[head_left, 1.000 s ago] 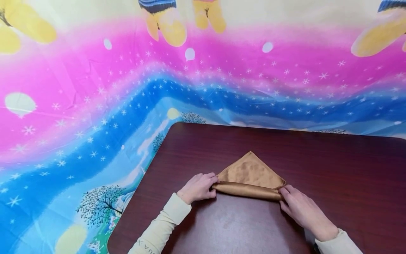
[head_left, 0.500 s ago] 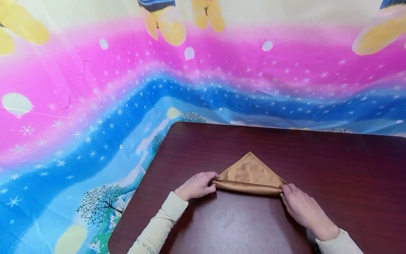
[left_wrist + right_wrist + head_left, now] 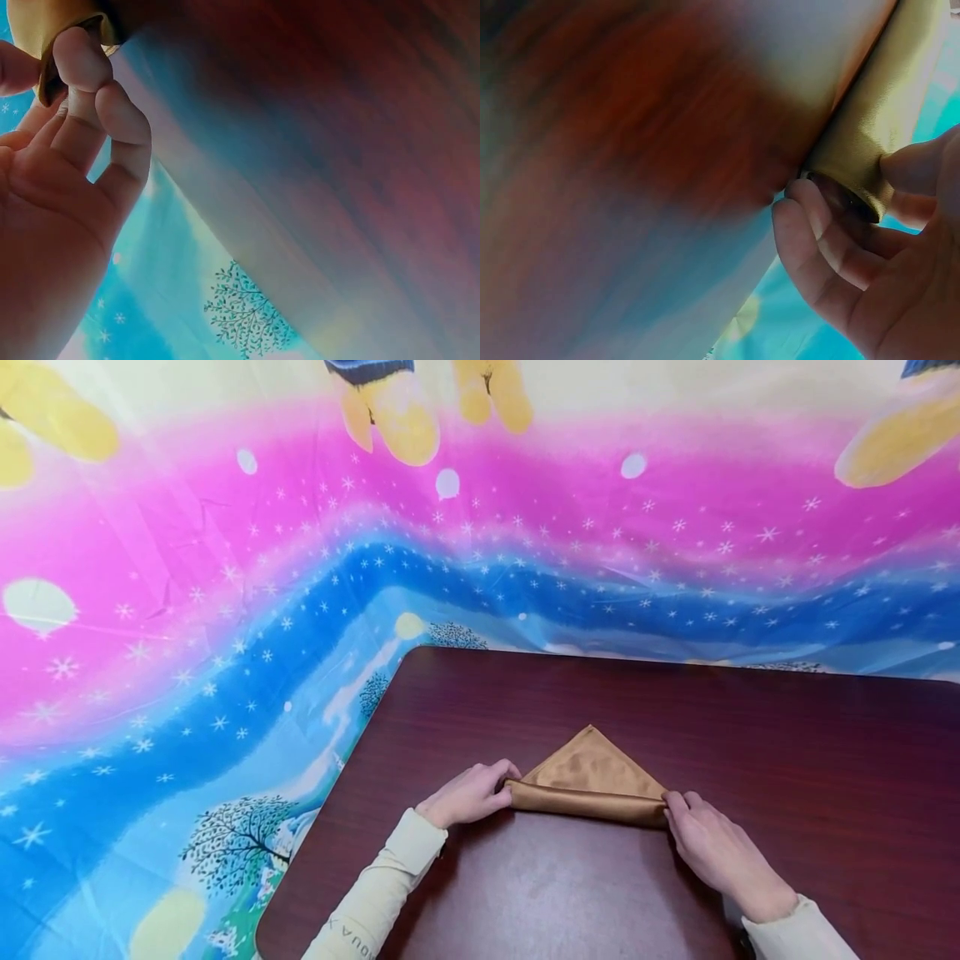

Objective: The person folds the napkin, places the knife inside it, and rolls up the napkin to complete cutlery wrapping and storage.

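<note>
A shiny golden-brown cloth [image 3: 592, 768] lies on the table, its far part a flat triangle pointing away from me and its near edge rolled into a tube. My left hand [image 3: 468, 793] pinches the tube's left end between thumb and fingers. At the opposite end, my right hand [image 3: 723, 847] grips the roll. In the left wrist view a fold of the cloth [image 3: 49, 22] sits between thumb and fingertips. The right wrist view shows the roll's hollow end [image 3: 855, 176], with the thumb on one side and fingers curled at its opening.
The dark red-brown wooden table [image 3: 825, 760] has a rounded far-left corner. Behind it and along its left side hangs a printed pink and blue backdrop [image 3: 300, 568] with snowflakes and trees. Light glares off the tabletop in front of the cloth.
The roll has turned a little away from me and its front looks broader than half a second ago. The flat triangle shows less of itself. Both hands keep hold of the ends.
</note>
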### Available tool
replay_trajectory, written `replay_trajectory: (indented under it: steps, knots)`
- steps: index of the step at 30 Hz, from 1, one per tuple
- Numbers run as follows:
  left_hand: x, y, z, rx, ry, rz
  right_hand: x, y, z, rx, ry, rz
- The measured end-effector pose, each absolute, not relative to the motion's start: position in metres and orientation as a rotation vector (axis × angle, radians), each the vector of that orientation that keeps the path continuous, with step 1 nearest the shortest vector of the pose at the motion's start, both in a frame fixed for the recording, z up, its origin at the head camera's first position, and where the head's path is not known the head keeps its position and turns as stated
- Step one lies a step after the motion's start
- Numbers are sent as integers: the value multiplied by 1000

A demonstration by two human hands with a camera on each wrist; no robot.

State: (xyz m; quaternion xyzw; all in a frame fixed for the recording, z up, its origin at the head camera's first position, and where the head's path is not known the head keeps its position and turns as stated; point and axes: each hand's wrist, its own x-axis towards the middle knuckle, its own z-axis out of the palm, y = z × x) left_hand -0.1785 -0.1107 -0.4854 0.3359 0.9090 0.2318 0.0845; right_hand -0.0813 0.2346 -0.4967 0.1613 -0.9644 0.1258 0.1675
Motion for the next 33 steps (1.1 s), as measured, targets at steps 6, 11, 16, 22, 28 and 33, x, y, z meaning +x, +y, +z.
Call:
replay_trajectory:
  steps: [6, 11, 16, 22, 28, 33]
  knots:
    - [-181, -108, -485, 963, 2725, 697, -86, 233, -496, 421, -2811, 377]
    - [-182, -105, -485, 880, 2744, 680, -90, 232, -493, 409, -2855, 403]
    - [-183, -102, -485, 839, 2735, 677, -94, 233, -491, 347, -2920, 508]
    - [-185, -100, -487, 817, 2733, 649, -97, 234, -490, 263, -2967, 615]
    - [-185, -99, -486, 808, 2730, 651, -97, 233, -489, 221, -2969, 648]
    - [-185, -98, -485, 799, 2733, 637, -96, 232, -487, 171, -2970, 671]
